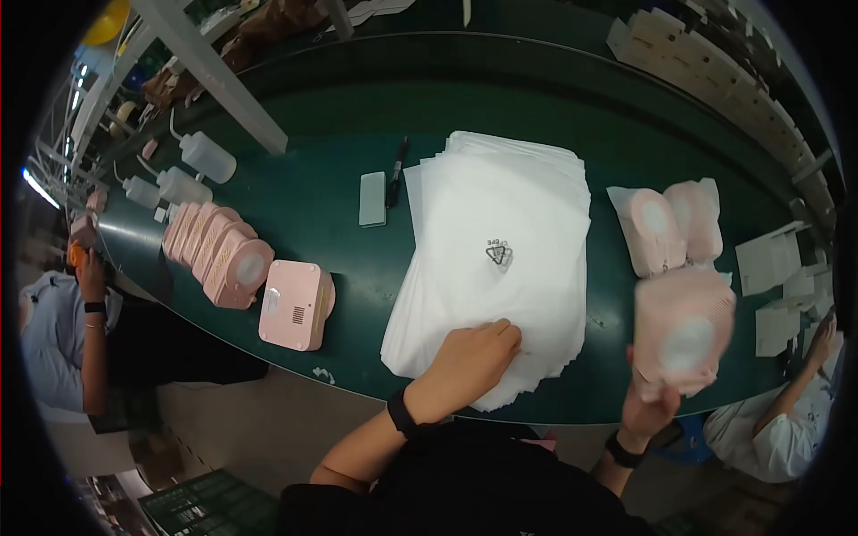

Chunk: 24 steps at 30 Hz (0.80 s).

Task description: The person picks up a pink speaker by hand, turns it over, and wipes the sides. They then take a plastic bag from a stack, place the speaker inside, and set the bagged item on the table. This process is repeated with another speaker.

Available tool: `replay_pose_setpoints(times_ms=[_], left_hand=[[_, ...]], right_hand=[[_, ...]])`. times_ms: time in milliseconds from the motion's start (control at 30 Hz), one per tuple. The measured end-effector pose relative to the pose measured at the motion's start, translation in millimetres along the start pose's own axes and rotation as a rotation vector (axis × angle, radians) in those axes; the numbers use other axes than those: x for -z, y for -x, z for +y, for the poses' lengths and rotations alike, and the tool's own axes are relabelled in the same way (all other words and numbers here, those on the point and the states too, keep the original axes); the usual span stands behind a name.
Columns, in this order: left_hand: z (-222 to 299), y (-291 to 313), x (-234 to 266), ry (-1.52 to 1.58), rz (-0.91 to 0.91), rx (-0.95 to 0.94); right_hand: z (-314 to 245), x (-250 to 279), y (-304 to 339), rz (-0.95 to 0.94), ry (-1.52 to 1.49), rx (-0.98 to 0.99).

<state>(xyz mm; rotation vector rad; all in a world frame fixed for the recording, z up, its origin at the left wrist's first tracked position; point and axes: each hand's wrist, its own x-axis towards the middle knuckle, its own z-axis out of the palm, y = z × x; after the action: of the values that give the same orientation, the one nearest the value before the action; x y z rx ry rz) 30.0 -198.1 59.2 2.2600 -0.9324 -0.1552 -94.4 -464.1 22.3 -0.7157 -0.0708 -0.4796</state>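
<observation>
A thick stack of white translucent plastic bags [527, 205] lies at the middle of the green table. My left hand [465, 371] rests on its near part, fingers curled and pinched on the top bag. At the right, my right hand [651, 413] grips a bagged pink device [686, 330] from below; it is rounded, with a pale disc showing through the film, and slightly blurred. Just beyond it lie two more bagged pink devices [657, 228]. Left of the stack, an unbagged pink device [291, 305] stands beside a leaning row of pink devices [234, 268].
A pale green block [373, 199] and a black pen [397, 174] lie left of the stack. Squeeze bottles [208, 158] stand at the far left near a metal post [219, 80]. White boxes [770, 259] sit at the right. Co-workers sit at both sides.
</observation>
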Motion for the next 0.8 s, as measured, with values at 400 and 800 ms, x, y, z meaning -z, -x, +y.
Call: replay_pose_setpoints(times_ms=[400,800], left_hand=[[-4.9,-22.1,36.5,0.742,0.311,0.345],[-21.0,-17.5,9.4,0.319,0.275,0.169]], right_hand=[[20.3,-30.1,-5.0,0.198,0.21,-0.258],[-34.2,-45.6,-57.4,-0.418,1.59,0.445]])
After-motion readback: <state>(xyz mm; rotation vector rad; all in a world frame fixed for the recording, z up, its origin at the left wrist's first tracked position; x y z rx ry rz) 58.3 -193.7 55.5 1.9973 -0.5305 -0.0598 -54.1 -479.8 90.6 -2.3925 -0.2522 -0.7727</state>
